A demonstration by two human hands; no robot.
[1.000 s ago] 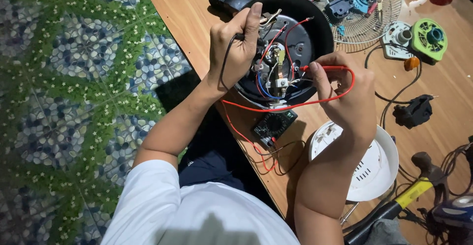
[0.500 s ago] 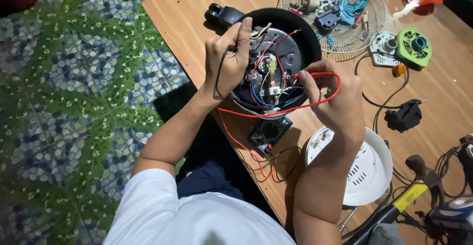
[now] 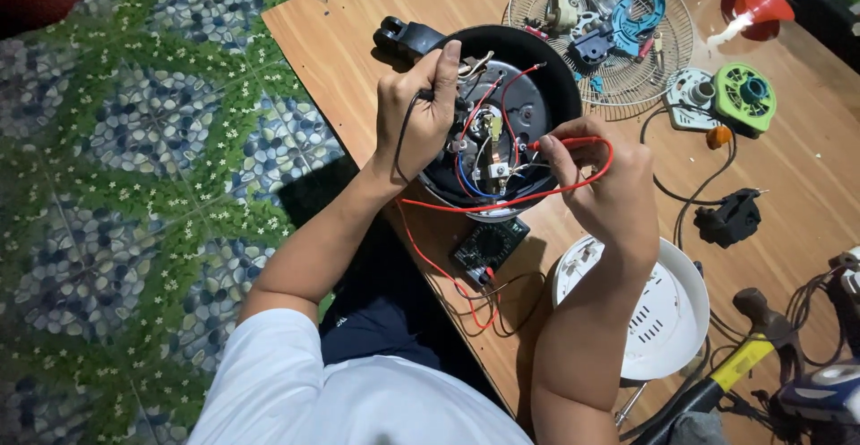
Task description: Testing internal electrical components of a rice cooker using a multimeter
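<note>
Lying across a patterned floor (image 3: 134,185), the wooden tabletop (image 3: 358,15) carries a round black appliance base (image 3: 560,82) turned open-side up, its wiring exposed. Beyond it sits a wire fan grille (image 3: 667,60) heaped with parts; a white lid (image 3: 672,311) rests near the right forearm. Below the base lies a small black multimeter (image 3: 488,248). The left hand (image 3: 417,118) has its fingers closed on a black probe at the wiring. The right hand (image 3: 600,185) pinches a red probe (image 3: 564,144) over the base.
</note>
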